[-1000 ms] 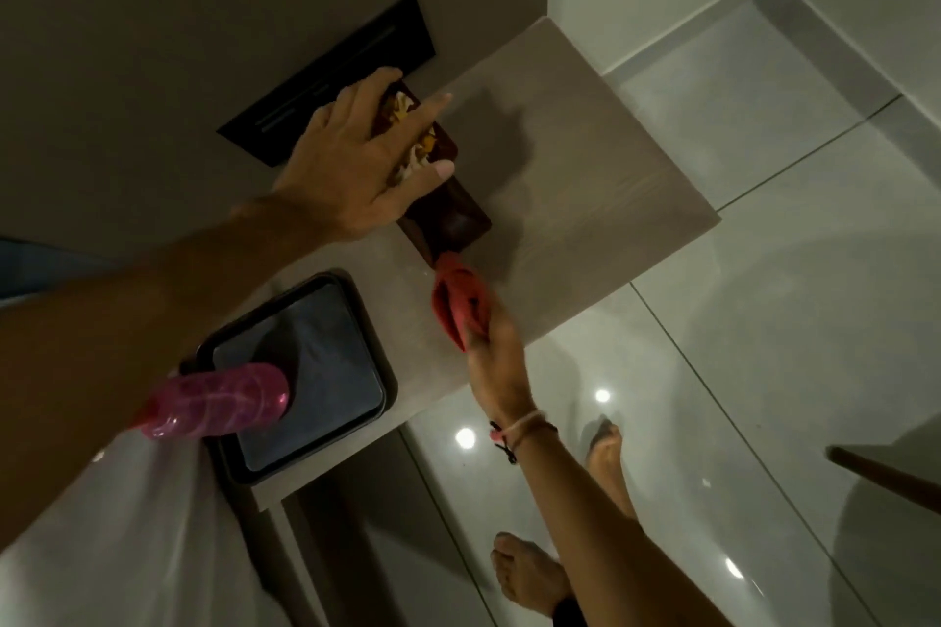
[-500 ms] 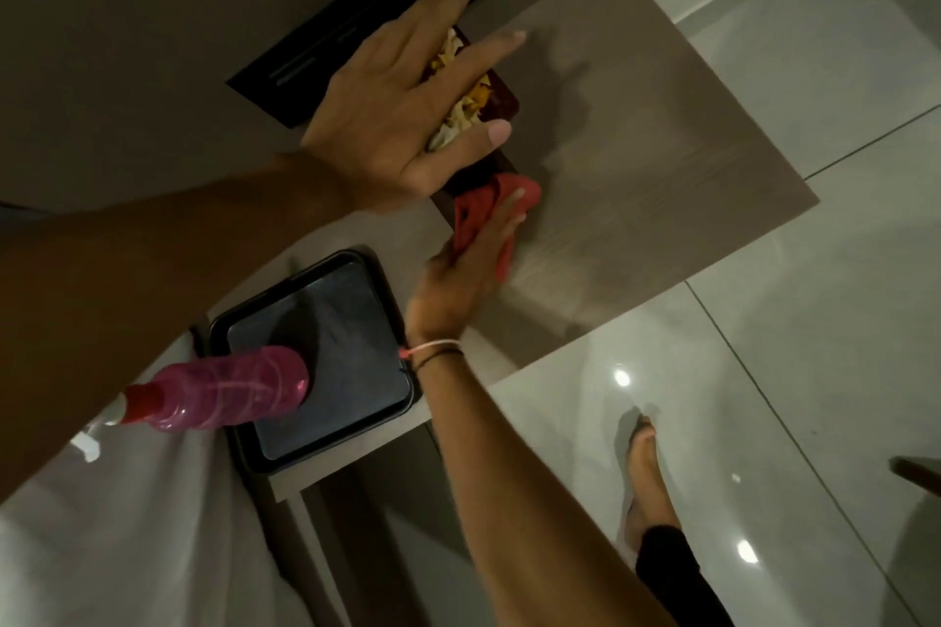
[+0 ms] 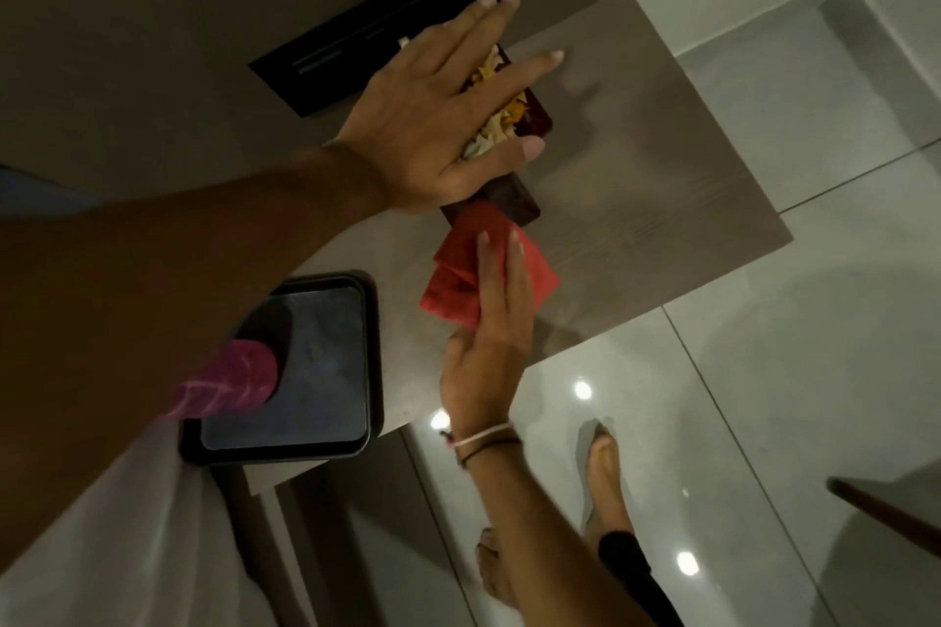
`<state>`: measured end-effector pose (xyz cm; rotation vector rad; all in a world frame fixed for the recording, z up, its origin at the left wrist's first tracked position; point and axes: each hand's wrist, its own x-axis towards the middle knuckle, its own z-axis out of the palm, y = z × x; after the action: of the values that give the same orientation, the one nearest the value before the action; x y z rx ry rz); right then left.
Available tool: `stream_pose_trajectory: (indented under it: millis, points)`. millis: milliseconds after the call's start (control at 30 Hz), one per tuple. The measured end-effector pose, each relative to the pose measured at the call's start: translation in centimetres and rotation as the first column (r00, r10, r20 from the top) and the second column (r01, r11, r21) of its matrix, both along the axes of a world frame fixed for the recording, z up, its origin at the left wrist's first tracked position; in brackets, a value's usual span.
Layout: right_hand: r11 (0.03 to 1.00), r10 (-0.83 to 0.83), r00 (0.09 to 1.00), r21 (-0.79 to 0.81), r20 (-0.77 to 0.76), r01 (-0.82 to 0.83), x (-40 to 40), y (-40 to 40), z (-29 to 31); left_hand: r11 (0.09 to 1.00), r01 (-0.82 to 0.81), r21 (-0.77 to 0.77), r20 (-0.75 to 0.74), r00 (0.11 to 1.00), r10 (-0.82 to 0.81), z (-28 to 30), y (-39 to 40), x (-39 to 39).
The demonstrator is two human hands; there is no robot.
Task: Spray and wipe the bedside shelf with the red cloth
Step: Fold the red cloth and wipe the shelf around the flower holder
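Note:
The grey-brown bedside shelf (image 3: 662, 178) juts out from the wall. My right hand (image 3: 489, 351) presses the red cloth (image 3: 458, 280) flat on the shelf, fingers stretched over it, just in front of a dark wooden tray of petals (image 3: 514, 199). My left hand (image 3: 438, 117) lies spread over that tray, with the thumb against its side edge. The pink spray bottle (image 3: 229, 382) lies on its side, resting on a black tray (image 3: 374, 346); my left forearm hides its nozzle end.
A black panel (image 3: 356, 41) sits on the wall behind the shelf. White bedding (image 3: 127, 524) is at the lower left. Glossy floor tiles and my bare feet (image 3: 606, 474) are below the shelf. A dark wooden edge (image 3: 891, 509) shows at the right.
My right hand pushed the bunched cloth from the shelf's front up against the petal tray, and the cloth now lies flatter and wider. My left hand stayed on the tray.

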<state>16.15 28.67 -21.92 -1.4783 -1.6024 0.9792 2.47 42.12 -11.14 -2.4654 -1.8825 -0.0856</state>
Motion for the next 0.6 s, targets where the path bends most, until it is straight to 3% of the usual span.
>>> stream_pose_trajectory:
  millis: [133, 200, 267, 467, 600]
  points:
    - [0.880, 0.312, 0.900, 0.265, 0.305, -0.395, 1.0, 2.9, -3.7, 1.000, -0.014, -0.018, -0.011, 1.000, 0.013, 0.1, 0.0, 0.1]
    - [0.739, 0.376, 0.765, 0.328, 0.523, -0.588, 1.7, 3.1, -5.4, 1.000, -0.019, -0.024, -0.005, 1.000, 0.018, 0.1, 0.1, 0.1]
    - [0.659, 0.368, 0.633, 0.290, 0.681, -0.694, 1.9, 3.2, -6.4, 0.999, -0.018, -0.036, -0.009, 1.000, 0.018, 0.2, 0.1, 0.2]
    - [0.588, 0.467, 0.363, 0.023, 0.806, -0.808, -0.1, 4.9, -6.2, 0.998, -0.026, -0.058, -0.014, 1.000, 0.025, 0.2, 0.2, 0.1]
    - [0.621, 0.538, 0.359, -0.071, 0.763, -0.781, 0.1, 4.2, -5.0, 0.998, -0.025, -0.054, -0.022, 0.999, 0.024, 0.1, 0.2, -0.2]
